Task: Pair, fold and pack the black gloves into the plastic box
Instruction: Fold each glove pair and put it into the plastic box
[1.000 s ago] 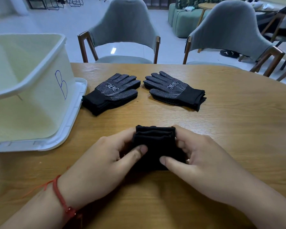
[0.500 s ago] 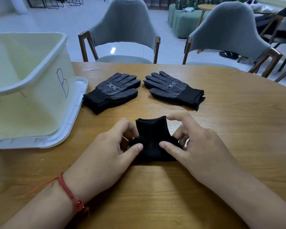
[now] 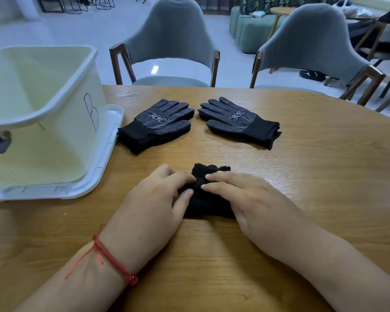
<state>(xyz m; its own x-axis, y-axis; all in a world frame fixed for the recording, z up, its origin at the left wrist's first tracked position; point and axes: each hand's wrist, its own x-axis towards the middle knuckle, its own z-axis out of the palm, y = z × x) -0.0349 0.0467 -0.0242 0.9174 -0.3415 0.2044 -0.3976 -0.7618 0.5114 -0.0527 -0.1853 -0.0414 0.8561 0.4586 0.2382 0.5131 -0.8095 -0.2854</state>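
The cuff that stood upright half a second ago now lies pushed down on the bundle (image 3: 203, 202), so this pair looks nearly tucked shut (a guess from its tight shape). The left hand (image 3: 153, 199) grips the bundle's left side, and the right hand (image 3: 245, 194) presses on top with straight fingers. Two stacks (image 3: 158, 124) (image 3: 236, 122) wait farther off. The box (image 3: 54, 109), left on its lid (image 3: 113, 131), shows no gloves inside.

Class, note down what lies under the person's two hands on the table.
A folded bundle of black gloves lies under the left hand and right hand, its far edge and middle showing. The hands cover its sides.
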